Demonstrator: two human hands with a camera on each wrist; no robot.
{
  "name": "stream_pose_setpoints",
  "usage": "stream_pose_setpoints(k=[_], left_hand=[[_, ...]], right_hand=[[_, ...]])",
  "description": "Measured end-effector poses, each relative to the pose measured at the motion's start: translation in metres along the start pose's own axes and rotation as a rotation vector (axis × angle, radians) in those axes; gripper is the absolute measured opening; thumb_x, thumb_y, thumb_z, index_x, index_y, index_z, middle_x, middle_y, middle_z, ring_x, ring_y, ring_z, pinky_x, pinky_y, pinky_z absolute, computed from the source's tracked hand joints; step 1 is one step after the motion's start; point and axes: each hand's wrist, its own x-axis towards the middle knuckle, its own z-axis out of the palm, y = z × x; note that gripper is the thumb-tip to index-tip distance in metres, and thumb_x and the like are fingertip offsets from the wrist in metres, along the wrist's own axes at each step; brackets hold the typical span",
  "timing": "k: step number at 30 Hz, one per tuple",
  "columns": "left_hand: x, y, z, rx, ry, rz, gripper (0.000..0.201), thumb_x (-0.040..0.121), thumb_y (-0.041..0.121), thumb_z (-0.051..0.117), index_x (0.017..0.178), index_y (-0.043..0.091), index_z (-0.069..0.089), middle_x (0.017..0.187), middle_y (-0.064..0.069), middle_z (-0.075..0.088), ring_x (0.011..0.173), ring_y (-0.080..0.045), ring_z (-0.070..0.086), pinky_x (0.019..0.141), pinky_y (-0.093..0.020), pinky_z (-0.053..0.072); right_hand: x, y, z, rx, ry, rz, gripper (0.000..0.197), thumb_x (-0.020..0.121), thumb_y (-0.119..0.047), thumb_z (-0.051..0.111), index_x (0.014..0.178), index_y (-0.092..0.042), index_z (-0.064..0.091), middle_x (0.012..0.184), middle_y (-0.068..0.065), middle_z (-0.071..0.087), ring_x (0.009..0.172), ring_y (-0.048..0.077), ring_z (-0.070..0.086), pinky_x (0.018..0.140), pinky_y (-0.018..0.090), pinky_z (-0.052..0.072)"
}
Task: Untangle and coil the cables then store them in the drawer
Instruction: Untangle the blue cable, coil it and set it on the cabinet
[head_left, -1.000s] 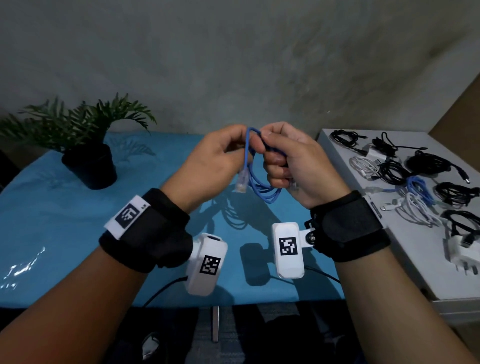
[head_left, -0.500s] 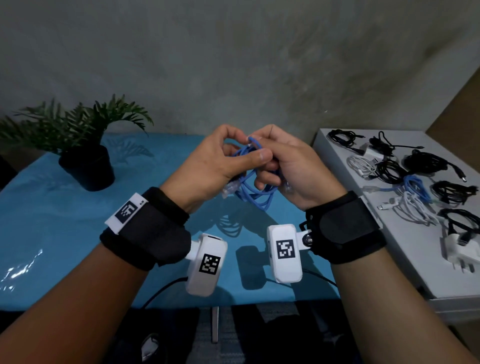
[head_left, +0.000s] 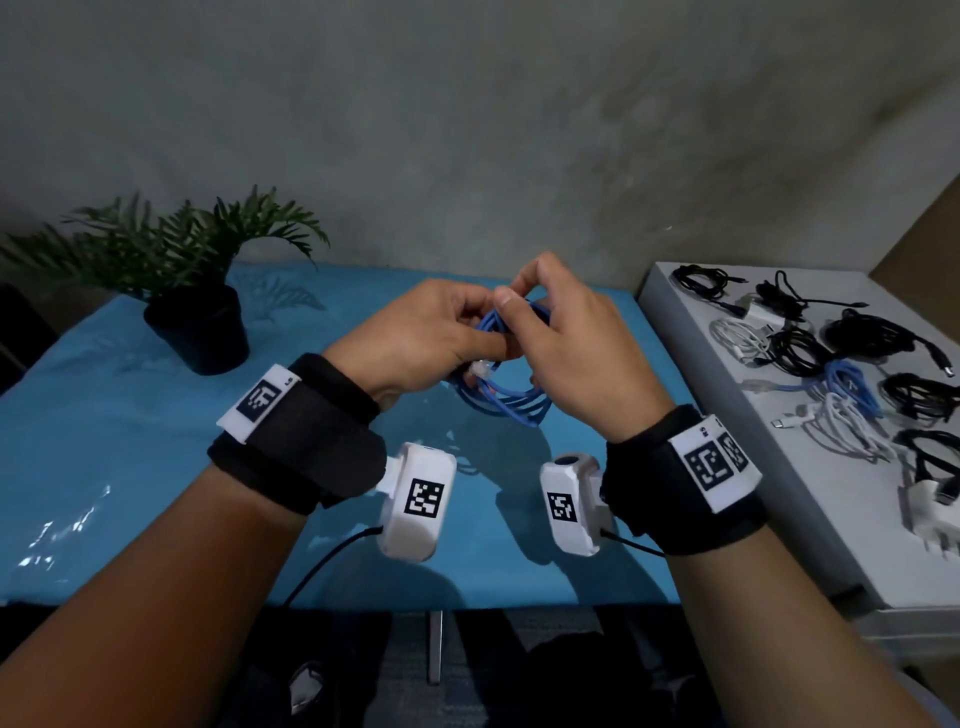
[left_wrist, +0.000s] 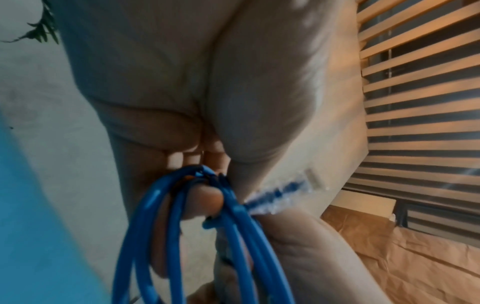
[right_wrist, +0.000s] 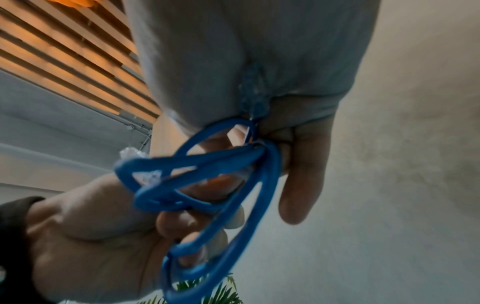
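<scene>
Both hands raised above the blue table, left hand and right hand pinching a coiled blue cable between them, loops dangling below, clear plug poking out by the left thumb

Worktop in front of a wall. Potted plant at its far left. Both hands meet above the worktop's middle: left hand left, right hand right, coiled cable held between them, loops hanging below. Cabinet top just beside the worktop's right edge; loose cables spread on it, charger plug nearest.
</scene>
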Motion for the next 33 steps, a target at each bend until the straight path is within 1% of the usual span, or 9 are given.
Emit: stream_pose_setpoints(k=[3,8,15,20,22,23,26,29,33], left_hand=[[0.000,0.004,0.003,0.048,0.061,-0.005,0.011,0.090,0.002,0.071,0.099,0.006,0.074,0.065,-0.002,0.055,0.053,-0.009,0.049,0.052,-0.019,0.043],[0.007,0.000,0.010,0.252,0.195,0.011,0.012,0.085,0.007,0.072,0.078,0.016,0.071,0.064,0.006,0.060,0.056,-0.008,0.050,0.060,-0.022,0.044],[0.004,-0.007,0.031,0.683,0.548,0.034,0.029,0.087,0.021,0.052,0.059,0.032,0.049,0.068,0.000,0.067,0.075,-0.031,0.061,0.062,-0.034,0.044],[0.005,-0.003,0.021,0.220,0.242,0.059,0.026,0.089,0.005,0.064,0.080,0.027,0.072,0.066,0.016,0.072,0.069,0.002,0.067,0.069,-0.020,0.050],[0.002,0.001,0.012,0.160,0.089,0.093,0.010,0.093,0.021,0.069,0.097,0.013,0.075,0.084,0.009,0.077,0.084,-0.004,0.070,0.084,-0.028,0.053],[0.000,0.002,0.007,0.183,0.048,0.113,0.027,0.095,0.038,0.065,0.100,0.012,0.073,0.088,0.007,0.077,0.086,-0.006,0.069,0.085,-0.031,0.052],[-0.005,0.002,-0.001,0.192,0.034,0.138,0.054,0.097,0.066,0.037,0.094,0.026,0.073,0.089,0.004,0.077,0.086,-0.010,0.069,0.085,-0.036,0.051],[-0.002,-0.003,-0.003,0.223,0.089,0.140,0.043,0.106,0.050,0.039,0.095,0.023,0.071,0.090,0.005,0.077,0.088,-0.008,0.070,0.085,-0.036,0.050],[0.004,-0.017,-0.008,0.414,0.190,0.265,0.023,0.101,0.033,0.047,0.097,0.023,0.067,0.087,0.009,0.077,0.091,-0.006,0.071,0.089,-0.035,0.052]], right_hand=[[0.001,-0.001,-0.001,-0.051,0.001,-0.014,0.023,0.101,-0.045,0.049,0.099,-0.022,0.049,0.066,0.005,0.064,0.064,0.026,0.063,0.066,0.047,0.051],[-0.003,-0.009,0.000,-0.181,0.030,-0.012,0.026,0.101,-0.047,0.049,0.103,-0.022,0.050,0.070,0.000,0.056,0.078,0.033,0.057,0.063,0.042,0.042],[0.000,-0.008,0.004,0.139,0.002,0.066,0.020,0.098,-0.041,0.060,0.093,-0.021,0.056,0.053,-0.008,0.051,0.045,0.005,0.044,0.045,0.017,0.029],[0.005,-0.001,-0.002,0.323,-0.040,0.069,0.019,0.098,-0.039,0.063,0.089,-0.023,0.056,0.058,-0.001,0.057,0.046,0.011,0.042,0.049,0.031,0.038],[0.008,0.006,-0.011,0.441,-0.040,0.101,0.018,0.100,-0.034,0.062,0.088,-0.021,0.058,0.053,-0.002,0.051,0.042,0.012,0.040,0.045,0.030,0.038],[0.008,0.009,-0.016,0.509,-0.040,0.115,0.019,0.101,-0.033,0.062,0.089,-0.018,0.060,0.052,-0.002,0.046,0.041,0.012,0.038,0.045,0.030,0.037],[0.009,0.017,-0.028,0.657,-0.062,0.141,0.029,0.100,-0.029,0.062,0.099,0.000,0.067,0.053,-0.002,0.039,0.041,0.012,0.036,0.043,0.029,0.038],[0.008,0.020,-0.039,0.652,-0.111,0.127,0.026,0.099,-0.020,0.063,0.105,0.005,0.070,0.054,0.000,0.044,0.041,0.013,0.039,0.042,0.027,0.045],[0.006,0.025,-0.052,0.634,-0.152,0.118,0.013,0.098,-0.014,0.064,0.103,-0.014,0.075,0.060,0.001,0.047,0.047,0.011,0.039,0.047,0.020,0.048]])
